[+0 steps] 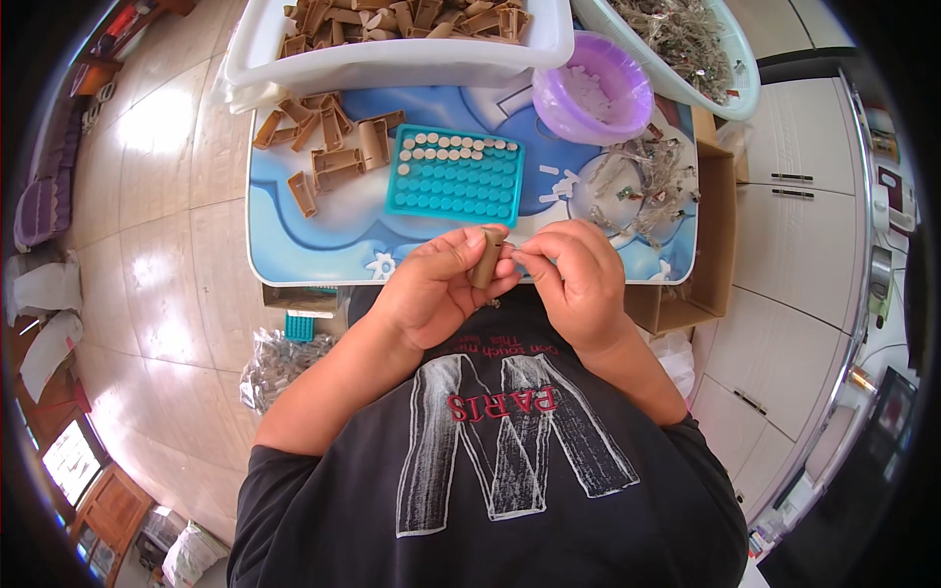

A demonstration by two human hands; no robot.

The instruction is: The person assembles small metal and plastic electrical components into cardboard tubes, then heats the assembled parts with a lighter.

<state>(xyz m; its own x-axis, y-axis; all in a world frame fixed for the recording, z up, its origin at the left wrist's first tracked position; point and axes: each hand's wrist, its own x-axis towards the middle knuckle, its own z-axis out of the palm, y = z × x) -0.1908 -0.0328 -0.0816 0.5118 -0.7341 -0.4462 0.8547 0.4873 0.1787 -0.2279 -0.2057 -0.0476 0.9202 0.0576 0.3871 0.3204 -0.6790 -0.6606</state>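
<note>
Left hand [431,289] grips a brown tube [486,257] upright, fingers wrapped round it, just above the lap at the table [294,245] edge. Right hand [573,279] pinches something tiny at the tube's top, too small to tell. Teal tray [455,176] beyond.

Home workroom: tiled floor [157,196], white cabinets [784,245], parts tubs [392,61]

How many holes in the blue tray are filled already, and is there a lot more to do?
Only about the top two rows of the teal tray hold small white pieces; the rows below look empty. Right now the left hand holds a tan plastic part while the right hand pinches at its end. Loose tan parts on the table and a white bin full of them remain.
</note>
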